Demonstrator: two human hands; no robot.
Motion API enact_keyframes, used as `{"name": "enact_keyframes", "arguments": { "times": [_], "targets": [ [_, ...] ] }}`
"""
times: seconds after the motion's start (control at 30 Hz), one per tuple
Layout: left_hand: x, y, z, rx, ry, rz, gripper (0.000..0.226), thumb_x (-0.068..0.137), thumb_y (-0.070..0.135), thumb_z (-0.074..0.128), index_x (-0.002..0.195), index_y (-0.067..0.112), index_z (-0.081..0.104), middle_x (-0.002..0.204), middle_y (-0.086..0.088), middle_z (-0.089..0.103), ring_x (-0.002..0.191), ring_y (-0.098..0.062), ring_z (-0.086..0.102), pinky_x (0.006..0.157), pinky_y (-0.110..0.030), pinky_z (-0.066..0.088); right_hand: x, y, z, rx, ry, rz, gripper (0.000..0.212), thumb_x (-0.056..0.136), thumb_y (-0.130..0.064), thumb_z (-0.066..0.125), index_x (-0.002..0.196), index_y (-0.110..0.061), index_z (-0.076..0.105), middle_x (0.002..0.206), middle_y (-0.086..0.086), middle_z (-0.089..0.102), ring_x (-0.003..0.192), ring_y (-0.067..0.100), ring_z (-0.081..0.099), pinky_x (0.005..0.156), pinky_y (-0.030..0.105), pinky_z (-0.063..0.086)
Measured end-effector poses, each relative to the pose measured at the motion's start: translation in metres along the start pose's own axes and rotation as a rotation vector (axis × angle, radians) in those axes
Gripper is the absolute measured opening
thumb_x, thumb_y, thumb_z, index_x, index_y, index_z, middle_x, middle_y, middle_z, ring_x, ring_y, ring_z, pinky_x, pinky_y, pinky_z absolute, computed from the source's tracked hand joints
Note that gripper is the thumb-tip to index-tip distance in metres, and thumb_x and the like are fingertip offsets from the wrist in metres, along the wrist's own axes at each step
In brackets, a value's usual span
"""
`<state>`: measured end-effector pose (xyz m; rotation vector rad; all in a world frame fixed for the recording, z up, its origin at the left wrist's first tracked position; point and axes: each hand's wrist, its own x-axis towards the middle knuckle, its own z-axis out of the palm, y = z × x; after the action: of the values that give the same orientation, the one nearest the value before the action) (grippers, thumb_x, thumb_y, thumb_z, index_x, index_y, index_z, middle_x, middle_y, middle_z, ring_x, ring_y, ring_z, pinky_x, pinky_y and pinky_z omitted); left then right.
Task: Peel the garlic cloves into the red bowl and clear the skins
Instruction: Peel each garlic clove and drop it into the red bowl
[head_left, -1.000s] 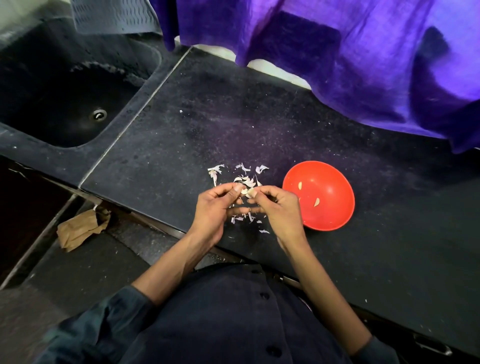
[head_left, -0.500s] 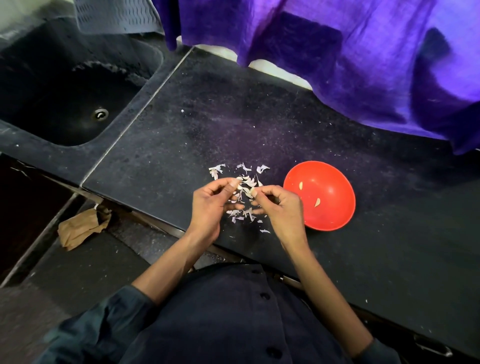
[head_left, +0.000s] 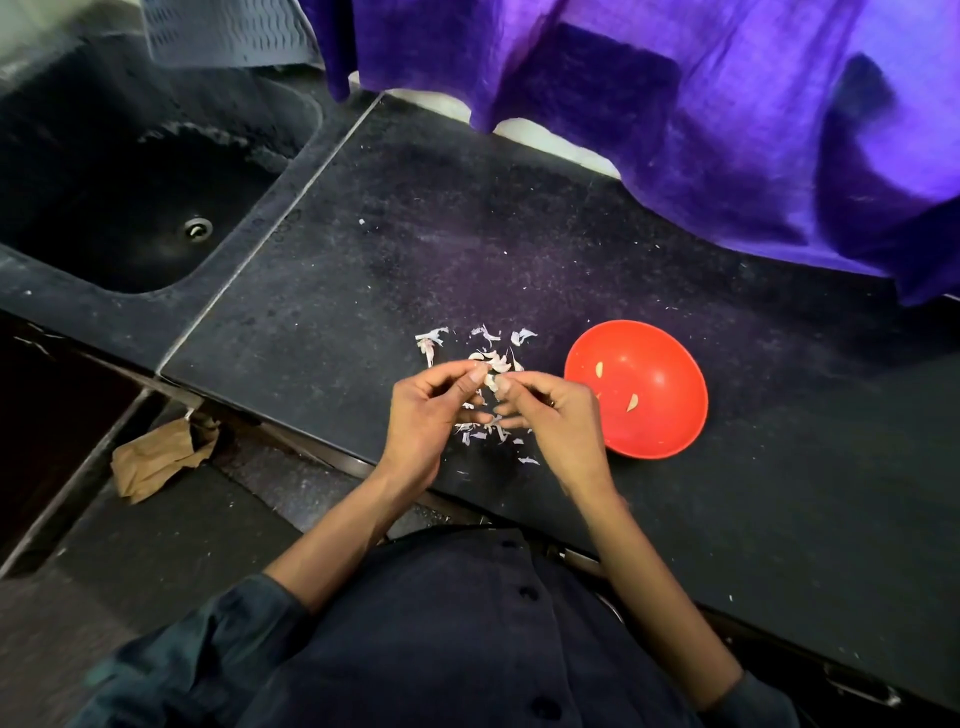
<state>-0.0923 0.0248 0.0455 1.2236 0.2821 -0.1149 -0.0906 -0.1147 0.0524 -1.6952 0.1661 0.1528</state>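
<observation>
Pale, half-skinned garlic clove (head_left: 490, 382) pinched between curled fingers (head_left: 470, 383) of left hand (head_left: 423, 418) and right hand (head_left: 558, 415).

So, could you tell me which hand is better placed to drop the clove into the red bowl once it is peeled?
Probably the right hand: it is right beside the red bowl, while the left hand is farther away.

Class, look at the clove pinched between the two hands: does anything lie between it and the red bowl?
Nothing visible does. The clove sits between the fingertips of the left hand and the right hand; the red bowl is open-topped, just beyond the right hand.
</observation>
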Motion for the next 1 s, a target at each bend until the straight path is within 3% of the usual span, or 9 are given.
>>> {"name": "enact_keyframes", "arguments": {
  "times": [0.23, 0.37, 0.43, 0.53, 0.63, 0.83, 1.0],
  "targets": [
    [-0.0001, -0.0009, -0.0017, 0.15, -0.002, 0.123, 0.011, 0.088, 0.005, 0.066, 0.096, 0.006, 0.073, 0.086, -0.008, 0.074, 0.072, -0.022, 0.071, 0.06, -0.028, 0.058, -0.0026, -0.0028, 0.003, -0.038, -0.009, -0.027, 0.012, 0.089, -0.007, 0.066, 0.093, -0.012, 0.076, 0.083, 0.004, 0.074, 0.067, 0.01, 0.069, 0.063, 0.025, 0.058],
    [0.0002, -0.0036, -0.0042, 0.3, 0.022, 0.206, 0.014, 0.088, 0.007, 0.067, 0.091, 0.019, 0.074, 0.092, -0.01, 0.071, 0.067, -0.02, 0.072, 0.061, -0.027, 0.059, -0.0029, -0.0018, 0.0017, -0.171, -0.003, -0.119, 0.023, 0.088, -0.009, 0.067, 0.08, -0.03, 0.074, 0.079, -0.005, 0.073, 0.066, 0.017, 0.071, 0.068, 0.041, 0.06],
    [-0.0008, -0.004, -0.0051, 0.403, 0.019, 0.277, 0.016, 0.088, 0.007, 0.068, 0.092, 0.021, 0.073, 0.092, -0.007, 0.07, 0.063, -0.013, 0.07, 0.061, -0.023, 0.058, -0.0029, 0.0008, 0.0008, -0.287, 0.008, -0.193, 0.016, 0.086, -0.013, 0.067, 0.083, -0.025, 0.076, 0.078, -0.003, 0.071, 0.066, 0.018, 0.069, 0.067, 0.041, 0.058],
    [-0.0025, -0.0046, -0.0047, 0.523, -0.006, 0.378, 0.015, 0.087, 0.005, 0.069, 0.098, 0.013, 0.074, 0.088, -0.006, 0.068, 0.06, -0.003, 0.066, 0.06, -0.013, 0.053, -0.0051, 0.0008, -0.0002, -0.438, 0.015, -0.291, 0.012, 0.084, -0.01, 0.066, 0.083, -0.016, 0.076, 0.07, -0.003, 0.064, 0.062, 0.011, 0.06, 0.061, 0.028, 0.049],
    [-0.0036, -0.0056, -0.0045, 0.6, -0.03, 0.435, 0.013, 0.086, 0.005, 0.069, 0.099, 0.005, 0.075, 0.084, -0.004, 0.067, 0.064, 0.001, 0.065, 0.059, -0.008, 0.05, -0.0045, 0.0017, -0.0015, -0.517, 0.03, -0.335, 0.012, 0.081, -0.011, 0.063, 0.077, -0.012, 0.074, 0.067, 0.004, 0.063, 0.059, 0.019, 0.058, 0.058, 0.034, 0.046],
    [-0.0027, -0.0024, -0.0042, 0.474, 0.001, 0.324, 0.016, 0.088, 0.006, 0.068, 0.097, 0.018, 0.073, 0.092, -0.008, 0.07, 0.064, -0.014, 0.07, 0.06, -0.021, 0.057, -0.0024, 0.0019, -0.0007, -0.116, -0.064, -0.044, 0.032, 0.091, -0.002, 0.059, 0.078, -0.028, 0.073, 0.065, -0.007, 0.068, 0.061, 0.011, 0.064, 0.061, 0.028, 0.058],
    [-0.004, -0.0019, -0.0056, 0.495, -0.003, 0.341, 0.014, 0.088, 0.008, 0.068, 0.097, 0.016, 0.074, 0.091, -0.008, 0.07, 0.068, -0.018, 0.07, 0.061, -0.024, 0.059, -0.0056, -0.0018, -0.0013, -0.005, -0.114, 0.023, 0.025, 0.092, -0.003, 0.06, 0.084, -0.021, 0.075, 0.073, 0.001, 0.069, 0.066, 0.012, 0.064, 0.062, 0.025, 0.057]
  ]
}}
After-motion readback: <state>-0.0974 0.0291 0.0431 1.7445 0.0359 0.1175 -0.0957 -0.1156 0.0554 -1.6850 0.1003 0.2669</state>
